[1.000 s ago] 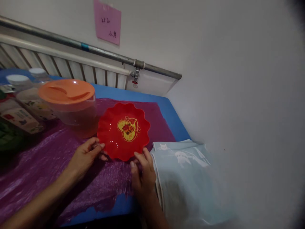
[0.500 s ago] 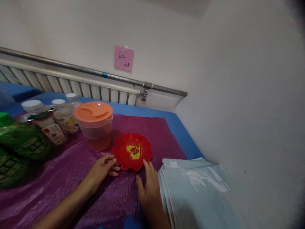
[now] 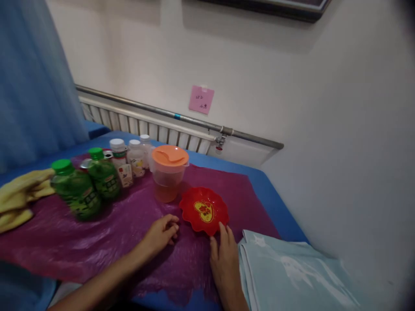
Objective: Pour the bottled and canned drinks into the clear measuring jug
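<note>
A red plate (image 3: 212, 201) with a scalloped rim and a yellow printed design lies on a purple plastic sheet (image 3: 129, 216). My left hand (image 3: 164, 231) rests just left of it, apart from the rim, its fingers loosely curled in with nothing visible in them. On the plate's near right side, my right hand (image 3: 224, 255) has its fingers stretched out and apart, the fingertips at the rim. Behind the plate stands a clear jug (image 3: 167, 177) with an orange lid (image 3: 170, 156) and some amber liquid inside.
Green-capped bottles (image 3: 76, 192), white-capped bottles (image 3: 121, 162) and cans stand left of the jug. A yellow cloth (image 3: 19, 196) lies at far left, below a blue curtain (image 3: 35, 77). Folded light-blue fabric (image 3: 288, 276) lies at right. A radiator (image 3: 145, 129) and pipe run along the wall.
My view has swung left and up, bringing the curtain and yellow cloth into sight. My left hand has come away from the plate's rim, its fingers curling. My right hand stays at the rim.
</note>
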`<action>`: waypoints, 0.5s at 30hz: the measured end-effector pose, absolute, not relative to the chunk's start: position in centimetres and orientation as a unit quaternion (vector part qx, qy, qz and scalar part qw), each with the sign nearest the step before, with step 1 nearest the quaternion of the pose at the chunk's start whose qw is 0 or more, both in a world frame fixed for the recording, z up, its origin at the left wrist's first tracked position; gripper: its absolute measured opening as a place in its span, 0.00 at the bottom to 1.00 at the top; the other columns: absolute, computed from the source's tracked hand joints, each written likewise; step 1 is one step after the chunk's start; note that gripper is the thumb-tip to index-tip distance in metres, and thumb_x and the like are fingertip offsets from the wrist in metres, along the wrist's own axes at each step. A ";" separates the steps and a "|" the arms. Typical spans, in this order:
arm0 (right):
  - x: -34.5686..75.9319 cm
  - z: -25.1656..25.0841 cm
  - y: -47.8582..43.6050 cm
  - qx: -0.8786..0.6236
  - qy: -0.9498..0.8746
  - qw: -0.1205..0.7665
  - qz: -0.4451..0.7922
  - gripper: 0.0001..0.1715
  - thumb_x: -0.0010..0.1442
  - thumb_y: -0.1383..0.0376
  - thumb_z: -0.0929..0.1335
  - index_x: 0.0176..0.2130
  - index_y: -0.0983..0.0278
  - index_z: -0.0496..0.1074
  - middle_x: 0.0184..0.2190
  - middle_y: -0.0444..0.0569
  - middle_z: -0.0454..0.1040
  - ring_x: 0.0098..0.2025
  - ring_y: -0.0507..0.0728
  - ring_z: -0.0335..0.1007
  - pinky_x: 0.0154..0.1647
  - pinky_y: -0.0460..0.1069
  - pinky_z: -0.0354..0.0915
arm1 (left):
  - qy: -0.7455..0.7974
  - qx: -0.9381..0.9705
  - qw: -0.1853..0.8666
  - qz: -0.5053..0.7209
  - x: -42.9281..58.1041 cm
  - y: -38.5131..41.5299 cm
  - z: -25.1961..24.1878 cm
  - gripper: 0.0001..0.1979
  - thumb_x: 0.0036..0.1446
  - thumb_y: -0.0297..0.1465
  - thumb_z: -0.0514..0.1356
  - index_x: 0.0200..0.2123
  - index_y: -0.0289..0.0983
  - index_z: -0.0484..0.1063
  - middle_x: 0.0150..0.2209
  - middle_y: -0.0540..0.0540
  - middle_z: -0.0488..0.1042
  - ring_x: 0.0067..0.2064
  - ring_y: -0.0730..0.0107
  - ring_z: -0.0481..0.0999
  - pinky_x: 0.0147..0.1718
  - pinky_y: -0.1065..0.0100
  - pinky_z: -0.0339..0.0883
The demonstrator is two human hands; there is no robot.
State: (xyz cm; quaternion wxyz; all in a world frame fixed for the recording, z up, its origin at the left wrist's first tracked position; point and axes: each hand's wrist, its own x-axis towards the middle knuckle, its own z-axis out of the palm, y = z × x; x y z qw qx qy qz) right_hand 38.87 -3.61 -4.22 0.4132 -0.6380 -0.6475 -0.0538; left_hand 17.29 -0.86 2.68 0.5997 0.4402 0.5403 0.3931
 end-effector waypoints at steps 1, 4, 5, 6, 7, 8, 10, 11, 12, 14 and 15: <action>38.9 -4.2 -3.4 -0.637 -0.646 0.418 -0.049 0.29 0.70 0.54 0.57 0.60 0.68 0.67 0.56 0.67 0.68 0.56 0.70 0.66 0.51 0.66 0.66 | 0.542 0.445 0.593 0.396 17.1 -1.1 2.6 0.29 0.34 0.48 0.60 0.37 0.34 0.67 0.26 0.46 0.69 0.27 0.66 0.70 0.25 0.67 0.65; 38.9 -3.5 -3.3 -0.629 -0.629 0.456 -0.022 0.29 0.69 0.53 0.57 0.58 0.68 0.68 0.55 0.65 0.71 0.57 0.69 0.67 0.54 0.66 0.64 | 0.545 0.460 0.575 0.401 16.2 -2.0 2.4 0.29 0.36 0.49 0.58 0.38 0.34 0.67 0.28 0.44 0.70 0.29 0.65 0.72 0.26 0.66 0.66; 38.8 -3.1 -3.5 -0.629 -0.618 0.472 -0.003 0.29 0.69 0.52 0.58 0.58 0.68 0.68 0.54 0.64 0.72 0.56 0.68 0.68 0.55 0.65 0.64 | 0.548 0.466 0.566 0.403 15.8 -2.2 2.4 0.28 0.38 0.50 0.58 0.38 0.34 0.68 0.28 0.44 0.71 0.29 0.65 0.72 0.26 0.66 0.65; 38.7 -2.6 -3.9 -0.631 -0.604 0.487 0.024 0.30 0.68 0.51 0.59 0.58 0.67 0.68 0.54 0.63 0.72 0.55 0.67 0.69 0.55 0.64 0.65 | 0.554 0.473 0.553 0.405 15.2 -2.4 2.4 0.28 0.40 0.51 0.57 0.37 0.35 0.68 0.28 0.45 0.71 0.28 0.65 0.71 0.26 0.67 0.65; 38.6 -2.0 -4.3 -0.636 -0.586 0.498 0.060 0.30 0.67 0.50 0.60 0.58 0.68 0.68 0.53 0.62 0.73 0.54 0.66 0.71 0.55 0.62 0.66 | 0.562 0.480 0.534 0.410 14.6 -2.5 2.6 0.26 0.43 0.52 0.56 0.35 0.36 0.68 0.26 0.46 0.70 0.27 0.66 0.70 0.26 0.68 0.64; 38.5 -1.3 -4.7 -0.643 -0.567 0.506 0.098 0.31 0.67 0.49 0.61 0.57 0.68 0.68 0.52 0.61 0.74 0.52 0.65 0.72 0.53 0.61 0.67 | 0.573 0.487 0.511 0.416 13.9 -2.5 2.8 0.25 0.45 0.54 0.56 0.32 0.37 0.67 0.25 0.48 0.69 0.26 0.68 0.69 0.25 0.69 0.62; 38.3 0.1 -5.6 -0.651 -0.529 0.518 0.170 0.31 0.65 0.48 0.61 0.55 0.67 0.70 0.50 0.60 0.77 0.49 0.63 0.74 0.49 0.58 0.69 | 0.601 0.494 0.456 0.432 12.4 -2.3 3.7 0.25 0.48 0.56 0.55 0.26 0.38 0.64 0.20 0.51 0.64 0.24 0.70 0.64 0.24 0.70 0.57; 38.2 0.9 -5.9 -0.649 -0.514 0.525 0.199 0.31 0.65 0.47 0.61 0.53 0.66 0.72 0.48 0.58 0.78 0.49 0.63 0.75 0.48 0.56 0.69 | 0.616 0.491 0.432 0.439 11.6 -2.2 4.5 0.27 0.48 0.58 0.55 0.24 0.38 0.63 0.19 0.52 0.62 0.23 0.71 0.63 0.24 0.70 0.56; 38.2 1.8 -6.2 -0.643 -0.502 0.534 0.223 0.30 0.65 0.46 0.60 0.51 0.65 0.73 0.47 0.56 0.78 0.48 0.62 0.75 0.48 0.56 0.69 | 0.629 0.487 0.413 0.443 10.9 -2.0 5.4 0.28 0.49 0.59 0.54 0.25 0.38 0.65 0.20 0.51 0.64 0.25 0.69 0.63 0.24 0.70 0.55; 38.2 3.8 -6.5 -0.621 -0.489 0.559 0.252 0.31 0.66 0.44 0.58 0.45 0.63 0.75 0.43 0.53 0.79 0.45 0.61 0.75 0.48 0.55 0.68 | 0.648 0.479 0.378 0.455 9.6 -1.8 7.7 0.29 0.51 0.59 0.53 0.30 0.37 0.71 0.27 0.49 0.70 0.31 0.67 0.68 0.29 0.71 0.59; 38.2 5.0 -6.6 -0.606 -0.484 0.577 0.256 0.31 0.66 0.44 0.57 0.43 0.62 0.75 0.40 0.51 0.79 0.43 0.60 0.75 0.48 0.54 0.67 | 0.659 0.472 0.358 0.463 9.0 -1.7 8.9 0.30 0.52 0.59 0.51 0.29 0.36 0.71 0.27 0.48 0.70 0.31 0.68 0.67 0.28 0.71 0.58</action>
